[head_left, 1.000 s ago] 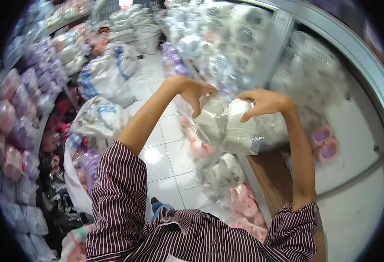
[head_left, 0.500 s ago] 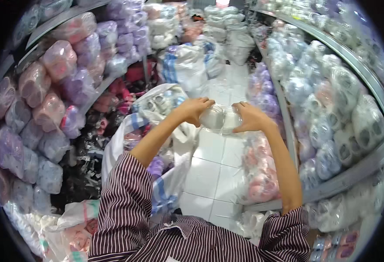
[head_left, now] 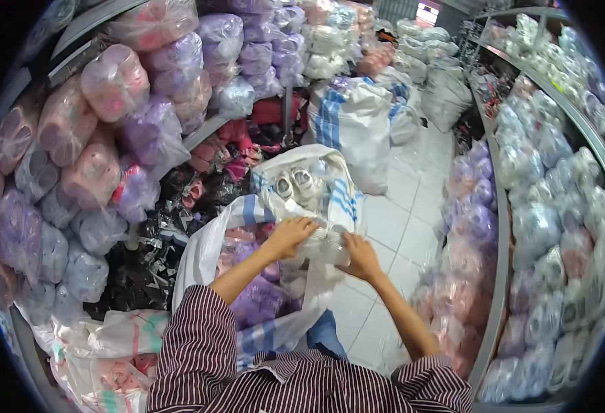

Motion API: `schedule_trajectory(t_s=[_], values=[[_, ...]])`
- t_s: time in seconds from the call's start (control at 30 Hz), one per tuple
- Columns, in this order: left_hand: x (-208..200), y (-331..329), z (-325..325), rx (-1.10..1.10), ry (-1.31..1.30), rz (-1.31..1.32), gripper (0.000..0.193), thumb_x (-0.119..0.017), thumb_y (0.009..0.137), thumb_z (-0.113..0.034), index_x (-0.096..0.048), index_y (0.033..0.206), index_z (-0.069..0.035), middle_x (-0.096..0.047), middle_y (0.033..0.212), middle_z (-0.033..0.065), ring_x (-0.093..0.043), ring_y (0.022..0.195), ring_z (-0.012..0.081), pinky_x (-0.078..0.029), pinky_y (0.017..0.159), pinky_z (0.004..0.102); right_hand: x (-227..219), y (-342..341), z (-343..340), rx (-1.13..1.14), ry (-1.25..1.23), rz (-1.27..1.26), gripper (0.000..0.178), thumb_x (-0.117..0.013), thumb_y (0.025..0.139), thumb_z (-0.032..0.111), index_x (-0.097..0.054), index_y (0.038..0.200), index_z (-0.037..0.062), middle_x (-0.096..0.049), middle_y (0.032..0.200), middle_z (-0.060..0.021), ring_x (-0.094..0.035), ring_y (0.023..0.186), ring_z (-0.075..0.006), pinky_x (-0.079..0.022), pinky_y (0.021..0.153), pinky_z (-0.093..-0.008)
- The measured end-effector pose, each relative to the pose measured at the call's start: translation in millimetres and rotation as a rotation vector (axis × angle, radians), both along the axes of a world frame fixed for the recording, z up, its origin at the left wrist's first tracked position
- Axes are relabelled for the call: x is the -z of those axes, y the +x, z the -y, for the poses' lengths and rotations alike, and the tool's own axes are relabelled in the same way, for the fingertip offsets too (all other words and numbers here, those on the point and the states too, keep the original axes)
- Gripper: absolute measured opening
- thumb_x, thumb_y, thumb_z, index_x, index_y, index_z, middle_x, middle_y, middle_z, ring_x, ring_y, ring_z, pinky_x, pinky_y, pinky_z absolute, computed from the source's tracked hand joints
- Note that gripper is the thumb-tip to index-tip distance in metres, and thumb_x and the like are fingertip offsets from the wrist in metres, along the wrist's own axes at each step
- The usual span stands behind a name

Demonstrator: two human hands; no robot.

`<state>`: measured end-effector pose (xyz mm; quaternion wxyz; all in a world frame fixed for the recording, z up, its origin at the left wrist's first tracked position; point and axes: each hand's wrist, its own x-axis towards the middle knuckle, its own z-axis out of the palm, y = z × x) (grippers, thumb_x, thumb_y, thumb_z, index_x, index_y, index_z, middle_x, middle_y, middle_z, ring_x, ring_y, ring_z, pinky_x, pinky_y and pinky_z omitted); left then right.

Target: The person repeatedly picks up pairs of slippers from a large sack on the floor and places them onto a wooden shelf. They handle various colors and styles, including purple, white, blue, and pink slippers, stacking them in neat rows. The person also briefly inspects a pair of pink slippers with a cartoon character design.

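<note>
Between my hands is a clear plastic bag holding what looks like a pair of white shoes (head_left: 324, 245). My left hand (head_left: 291, 237) grips its left side, and my right hand (head_left: 361, 257) closes on its right side. Both hands are over the right rim of an open white sack with blue stripes (head_left: 193, 256). Inside the sack lie purple bagged shoes (head_left: 255, 297) and some pink ones. Another pair of white shoes (head_left: 297, 184) rests at the sack's far end, openings upward. My hands partly hide the held bag.
Bagged pink and purple shoes (head_left: 115, 82) crowd the left shelf, above dark plastic-wrapped goods (head_left: 154, 265). On the right stands a shelf of bagged pale shoes (head_left: 539, 220). Another full white sack (head_left: 350, 131) stands ahead on the tiled floor (head_left: 378, 303). An open bag (head_left: 103, 344) lies lower left.
My hands have carried the bagged white shoes from above the tiled aisle toward me, to the open sack's rim. The view has turned left.
</note>
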<state>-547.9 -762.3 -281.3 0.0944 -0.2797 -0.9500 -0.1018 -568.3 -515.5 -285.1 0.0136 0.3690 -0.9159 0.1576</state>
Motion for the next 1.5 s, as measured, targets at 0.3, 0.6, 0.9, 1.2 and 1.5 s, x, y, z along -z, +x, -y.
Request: schedule_trajectory(t_s=[0.3, 0.6, 0.9, 1.2, 1.5], values=[[58, -122, 28, -0.135, -0.245, 0.218, 0.082, -0.073, 0.052, -0.008, -0.039, 0.127, -0.014, -0.044, 0.121, 0.0091, -0.041, 0.116, 0.0264, -0.043, 0.081, 0.0388, 103, -117, 49, 0.012, -0.178, 0.202, 0.086, -0.078, 0.057, 0.031, -0.034, 0.126, 0.0044, -0.042, 0.125, -0.0164, -0.037, 0.120, -0.0325, -0.036, 0.093, -0.0433], [87, -205, 15, -0.326, -0.052, 0.355, 0.083, -0.076, 0.049, -0.015, -0.040, 0.123, -0.009, -0.044, 0.116, 0.0126, -0.043, 0.111, 0.0308, -0.047, 0.079, 0.0433, 229, -111, -1, 0.856, -0.209, 1.057, 0.105, -0.077, 0.060, 0.029, -0.012, 0.134, -0.0063, -0.037, 0.126, -0.0334, -0.037, 0.121, -0.0380, -0.035, 0.096, -0.0407], [132, -244, -44, -0.332, 0.156, 0.326, 0.081, -0.075, 0.051, -0.018, -0.039, 0.122, -0.005, -0.040, 0.117, 0.0169, -0.039, 0.114, 0.0355, -0.047, 0.082, 0.0426, 134, -213, -125, 1.042, -1.480, 1.086, 0.039, -0.047, 0.084, 0.029, -0.051, 0.109, -0.0011, -0.053, 0.108, -0.0098, -0.049, 0.101, -0.0201, -0.038, 0.088, -0.0323], [188, -281, -142, -0.428, 0.341, 0.457, 0.104, -0.078, 0.057, -0.036, -0.019, 0.134, 0.002, -0.020, 0.139, 0.0218, -0.012, 0.132, 0.0385, -0.019, 0.105, 0.0495, 60, -209, -122, 0.995, -0.888, 0.483, 0.044, -0.049, 0.083, 0.011, -0.042, 0.122, -0.0071, -0.050, 0.118, -0.0167, -0.047, 0.109, -0.0247, -0.032, 0.094, -0.0312], [191, -162, -120, 0.038, 0.728, 1.388, 0.080, -0.042, 0.088, -0.051, -0.009, 0.138, 0.001, -0.028, 0.137, 0.0238, -0.031, 0.126, 0.0309, -0.023, 0.104, 0.0320, 77, -184, -128, 0.968, -0.972, 0.576, 0.049, -0.048, 0.082, 0.009, -0.035, 0.126, -0.0086, -0.043, 0.125, -0.0199, -0.040, 0.117, -0.0252, -0.026, 0.099, -0.0301]])
